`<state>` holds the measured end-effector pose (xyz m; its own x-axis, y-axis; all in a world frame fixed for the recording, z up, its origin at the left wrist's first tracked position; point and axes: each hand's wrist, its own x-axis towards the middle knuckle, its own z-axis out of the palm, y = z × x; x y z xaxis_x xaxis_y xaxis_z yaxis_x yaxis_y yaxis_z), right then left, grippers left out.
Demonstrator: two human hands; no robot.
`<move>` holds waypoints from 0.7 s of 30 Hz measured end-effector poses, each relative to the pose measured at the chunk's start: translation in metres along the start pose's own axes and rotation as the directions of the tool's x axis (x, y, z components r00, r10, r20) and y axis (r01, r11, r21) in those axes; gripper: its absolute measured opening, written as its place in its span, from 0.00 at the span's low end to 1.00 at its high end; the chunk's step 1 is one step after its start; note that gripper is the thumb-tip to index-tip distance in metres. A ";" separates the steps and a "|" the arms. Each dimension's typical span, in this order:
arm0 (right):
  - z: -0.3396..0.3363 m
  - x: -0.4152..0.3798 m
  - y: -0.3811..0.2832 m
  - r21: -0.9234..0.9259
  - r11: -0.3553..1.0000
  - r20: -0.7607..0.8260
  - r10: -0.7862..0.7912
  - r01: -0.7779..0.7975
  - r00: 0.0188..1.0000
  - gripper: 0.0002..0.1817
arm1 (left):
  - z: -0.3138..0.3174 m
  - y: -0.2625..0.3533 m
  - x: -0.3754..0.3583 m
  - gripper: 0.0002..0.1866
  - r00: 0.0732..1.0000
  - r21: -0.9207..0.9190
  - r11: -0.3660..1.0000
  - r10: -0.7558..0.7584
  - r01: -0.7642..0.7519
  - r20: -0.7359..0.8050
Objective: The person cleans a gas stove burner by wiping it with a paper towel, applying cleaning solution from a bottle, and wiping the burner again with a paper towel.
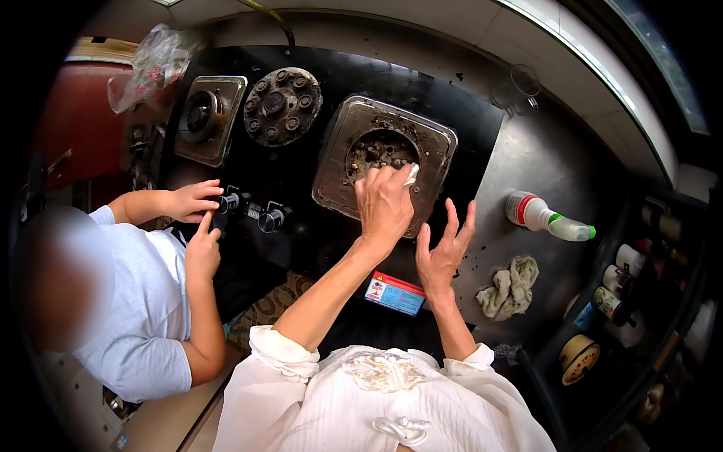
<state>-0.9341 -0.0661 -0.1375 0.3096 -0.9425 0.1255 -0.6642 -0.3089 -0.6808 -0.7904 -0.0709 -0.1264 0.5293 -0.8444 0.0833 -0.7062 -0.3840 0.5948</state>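
Observation:
My left hand point(384, 202) is closed on a small white wipe point(412, 175), much of which the fingers hide. It presses down at the edge of the round opening in a square metal burner tray point(343, 124), where dirt and dark crumbs lie. Close to the tray's lower right corner, my right hand point(443, 255) is held with its fingers apart and nothing in it. A dirty round burner head point(283, 107) lies on the black stovetop point(301, 177) to the left of the tray.
Another person's hands point(197, 207) rest near the stove knobs point(269, 220). A second burner point(211, 120) sits at the left. On the metal counter point(520, 248) are a spray bottle point(538, 213) and a crumpled cloth point(510, 288). A plastic bag point(158, 64) lies at the back left.

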 end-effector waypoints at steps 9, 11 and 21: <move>-0.003 0.001 -0.001 -0.002 1.000 0.003 0.008 -0.008 1.000 0.36 | 0.011 0.001 0.005 0.13 0.983 0.083 0.995 0.072 -0.059 -0.169; -0.002 0.001 0.000 -0.002 1.000 0.008 0.007 -0.007 1.000 0.36 | 0.007 0.002 0.008 0.11 0.984 0.120 0.992 0.053 -0.032 -0.170; -0.001 0.001 0.002 0.019 1.000 -0.022 -0.013 0.013 1.000 0.36 | 0.014 0.000 0.013 0.16 0.997 0.223 0.973 0.074 -0.066 -0.026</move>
<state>-0.9362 -0.0675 -0.1377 0.3035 -0.9410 0.1500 -0.6471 -0.3191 -0.6924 -0.7900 -0.0868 -0.1367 0.4878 -0.8603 0.1481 -0.8268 -0.4009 0.3946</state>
